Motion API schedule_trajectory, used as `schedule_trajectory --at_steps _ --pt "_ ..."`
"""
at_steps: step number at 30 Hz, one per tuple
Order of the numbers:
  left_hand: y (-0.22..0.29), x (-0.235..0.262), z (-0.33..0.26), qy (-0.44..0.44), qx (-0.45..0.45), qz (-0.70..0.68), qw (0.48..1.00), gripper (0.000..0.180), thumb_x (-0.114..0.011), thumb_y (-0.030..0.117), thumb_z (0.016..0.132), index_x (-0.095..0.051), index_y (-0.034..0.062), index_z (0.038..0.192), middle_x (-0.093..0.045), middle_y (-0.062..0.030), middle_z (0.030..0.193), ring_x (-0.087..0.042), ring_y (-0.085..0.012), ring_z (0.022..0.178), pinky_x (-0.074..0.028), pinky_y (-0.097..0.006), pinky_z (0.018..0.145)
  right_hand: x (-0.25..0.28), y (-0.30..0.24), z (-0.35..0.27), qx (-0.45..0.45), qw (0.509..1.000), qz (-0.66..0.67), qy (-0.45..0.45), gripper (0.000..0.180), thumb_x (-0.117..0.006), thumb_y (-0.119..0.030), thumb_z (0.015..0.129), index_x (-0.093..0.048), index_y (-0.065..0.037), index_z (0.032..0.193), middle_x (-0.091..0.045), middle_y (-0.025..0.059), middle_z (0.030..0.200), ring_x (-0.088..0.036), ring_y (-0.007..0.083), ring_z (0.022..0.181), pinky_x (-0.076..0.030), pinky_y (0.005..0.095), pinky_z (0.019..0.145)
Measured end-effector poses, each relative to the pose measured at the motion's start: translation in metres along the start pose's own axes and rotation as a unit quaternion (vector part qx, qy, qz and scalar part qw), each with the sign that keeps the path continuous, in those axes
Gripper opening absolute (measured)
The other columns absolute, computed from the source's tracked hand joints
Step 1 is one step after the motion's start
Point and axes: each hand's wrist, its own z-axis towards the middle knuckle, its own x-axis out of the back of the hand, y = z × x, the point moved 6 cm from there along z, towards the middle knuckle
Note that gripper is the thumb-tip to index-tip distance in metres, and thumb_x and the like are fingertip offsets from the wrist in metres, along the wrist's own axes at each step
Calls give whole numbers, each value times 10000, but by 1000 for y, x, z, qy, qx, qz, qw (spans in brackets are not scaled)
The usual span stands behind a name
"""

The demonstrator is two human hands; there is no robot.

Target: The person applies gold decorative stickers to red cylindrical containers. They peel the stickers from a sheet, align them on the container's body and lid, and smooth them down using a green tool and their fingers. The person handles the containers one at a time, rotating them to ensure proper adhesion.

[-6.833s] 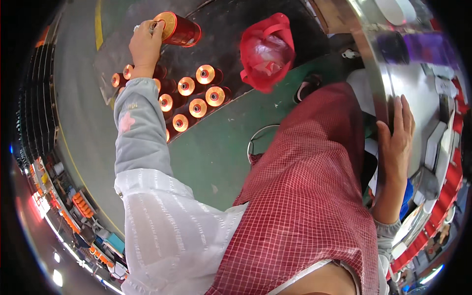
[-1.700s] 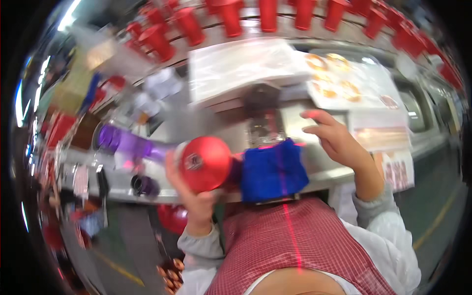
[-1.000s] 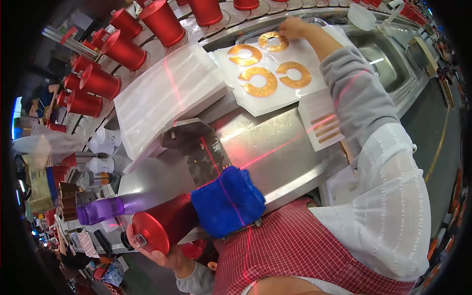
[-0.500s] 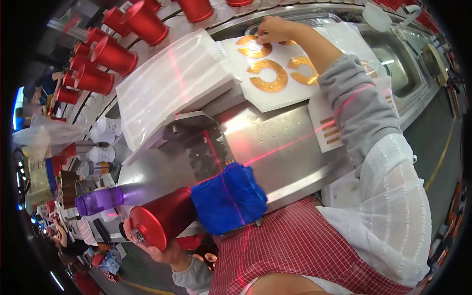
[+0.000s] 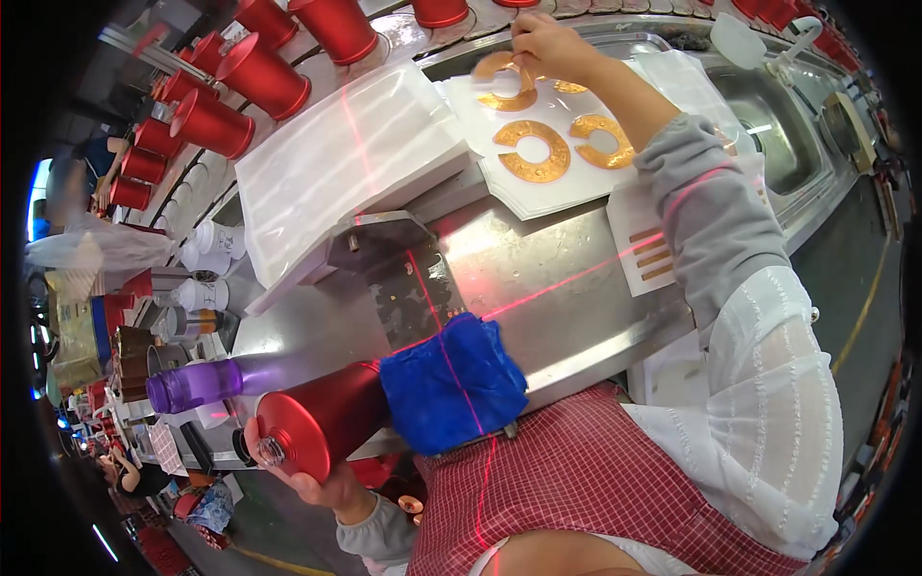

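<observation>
Head view: the right hand, fingertips together, seems to pinch a thin gold C-shaped film beneath them; the left hand, fingers half-curled, cups a red metallic cylinder. Uneven pulling could crease the film.

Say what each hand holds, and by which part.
Left hand: red bottle, held at its necked end. Right hand: gold C-shaped label, apparently pinched at its edge.

I make out satin red metal canister; glossy gold C-shapes; rumpled blue cloth at steel worktop edge.
</observation>
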Motion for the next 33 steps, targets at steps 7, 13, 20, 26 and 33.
schedule_trajectory --at_steps 7,13,20,26,33 --pt "2 -1 1 -6 -23 2 1000 870 -533 590 761 -342 15 1386 -420 -180 1319 -464 -335 1210 -415 -464 987 18 123 -46 -284 953 -99 -25 337 -581 -381 835 -706 -71 876 -666 175 931 -622 353 897 -481 446 811" --pt "1 -5 2 -58 4 -56 997 947 -679 617 716 -346 9 1361 -458 -175 1315 -511 -320 1187 -443 -446 997 1 172 -106 -324 902 -249 -142 281 -559 -307 829 -733 -99 902 -689 163 907 -638 359 896 -486 467 821" --pt "-8 -8 13 -210 36 -173 961 931 -730 496 775 -268 -4 1410 -458 -143 1340 -495 -232 1221 -409 -366 1026 74 52 -42 -350 906 226 -70 322 -557 -319 902 -676 -22 937 -641 28 897 -544 109 842 -415 271 765" --pt "-4 -13 24 -268 38 -194 943 894 -721 475 787 -286 0 1408 -451 -149 1364 -485 -227 1236 -396 -360 1039 125 -213 9 -186 890 415 7 293 -564 -297 928 -670 -77 1088 -617 -27 955 -504 51 806 -410 233 711" --pt "0 -5 16 -283 29 -225 932 1004 -700 520 799 -175 -6 1474 -370 -158 1432 -381 -244 1331 -307 -368 1103 140 -399 -4 -104 711 696 -5 150 -596 -178 914 -601 -31 883 -531 11 960 -468 70 856 -401 233 737"
